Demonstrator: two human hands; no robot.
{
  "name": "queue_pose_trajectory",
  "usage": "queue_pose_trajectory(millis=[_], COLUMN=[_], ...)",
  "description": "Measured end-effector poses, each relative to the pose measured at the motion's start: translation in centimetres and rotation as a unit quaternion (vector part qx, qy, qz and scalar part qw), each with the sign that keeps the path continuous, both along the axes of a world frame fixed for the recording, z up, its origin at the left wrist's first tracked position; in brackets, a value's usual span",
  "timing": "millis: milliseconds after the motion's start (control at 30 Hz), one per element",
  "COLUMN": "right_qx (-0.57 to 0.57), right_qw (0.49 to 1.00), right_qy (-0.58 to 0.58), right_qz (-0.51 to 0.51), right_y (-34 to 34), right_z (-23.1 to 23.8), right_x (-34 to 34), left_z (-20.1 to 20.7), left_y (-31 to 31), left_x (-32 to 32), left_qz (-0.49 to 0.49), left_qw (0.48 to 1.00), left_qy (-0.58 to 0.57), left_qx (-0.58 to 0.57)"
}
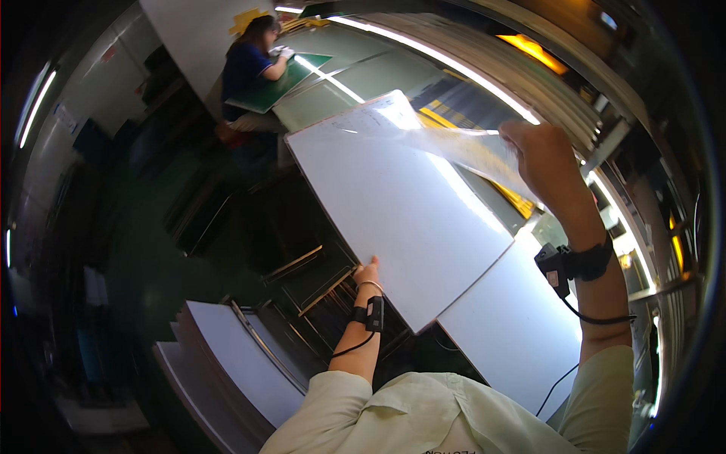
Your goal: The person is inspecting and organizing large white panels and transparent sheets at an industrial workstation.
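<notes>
A large white panel [408, 219] lies flat in front of me, its far end marked with faint smudges and glare. At its near left edge, my left hand [367, 274] grips the rim, thumb on top and the other fingers mostly hidden. Raised on the right, my right hand [541, 159] is closed on a clear plastic film [473, 147]. From that hand the film stretches, wrinkled and shiny, toward the panel's far part. Where the film meets the panel is hard to make out.
Another white panel [514, 325] lies close by at the near right. Several boards [242, 363] lean at lower left beside a metal-framed rack [325, 291]. Across the green table [378, 72], a person [253, 72] in dark blue handles a green sheet [283, 83]. Yellow strips [514, 198] lie beyond the panel.
</notes>
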State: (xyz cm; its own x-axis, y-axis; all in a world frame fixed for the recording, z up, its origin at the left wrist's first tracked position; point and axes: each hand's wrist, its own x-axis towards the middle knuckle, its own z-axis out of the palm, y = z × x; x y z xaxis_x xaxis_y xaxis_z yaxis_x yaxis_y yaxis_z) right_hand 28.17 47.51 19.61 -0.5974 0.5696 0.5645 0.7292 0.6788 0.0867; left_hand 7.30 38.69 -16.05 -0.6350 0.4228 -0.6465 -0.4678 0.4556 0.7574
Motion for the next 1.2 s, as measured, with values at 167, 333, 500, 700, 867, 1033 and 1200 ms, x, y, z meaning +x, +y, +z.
queue_pose_trajectory(millis=[167, 333, 500, 700, 867, 1033, 1200], right_qx=[-0.100, -0.202, -0.252, -0.201, -0.089, -0.121, -0.155], right_qw=[0.986, 0.966, 0.947, 0.971, 0.994, 0.983, 0.967], right_qy=[-0.127, -0.156, -0.167, -0.045, -0.039, -0.125, -0.188], right_qz=[-0.038, 0.031, 0.104, 0.123, 0.042, 0.059, 0.073], right_y=[0.0, -3.0, -6.5, -3.1, -1.8, -3.1, -5.9], right_z=[-7.0, -12.9, -15.0, -18.6, -4.7, -7.4, -10.4], right_x=[-3.1, -6.7, -11.0, -7.8, 0.9, -3.6, -5.6], left_z=[-0.2, -0.3, -6.2, -6.9, 0.1, -1.8, -1.2], left_y=[0.4, 0.1, 1.5, 7.7, 7.8, 7.8, 3.0], left_x=[-1.1, -3.3, -10.6, -9.1, -7.6, -6.5, -4.6], left_qz=[-0.001, -0.096, -0.102, -0.102, -0.055, -0.025, 0.085], left_qw=[0.992, 0.944, 0.957, 0.964, 0.987, 0.986, 0.991], left_qy=[-0.011, -0.230, -0.222, 0.146, 0.086, 0.156, 0.093], left_qx=[0.124, 0.218, 0.153, -0.199, -0.127, -0.059, -0.037])
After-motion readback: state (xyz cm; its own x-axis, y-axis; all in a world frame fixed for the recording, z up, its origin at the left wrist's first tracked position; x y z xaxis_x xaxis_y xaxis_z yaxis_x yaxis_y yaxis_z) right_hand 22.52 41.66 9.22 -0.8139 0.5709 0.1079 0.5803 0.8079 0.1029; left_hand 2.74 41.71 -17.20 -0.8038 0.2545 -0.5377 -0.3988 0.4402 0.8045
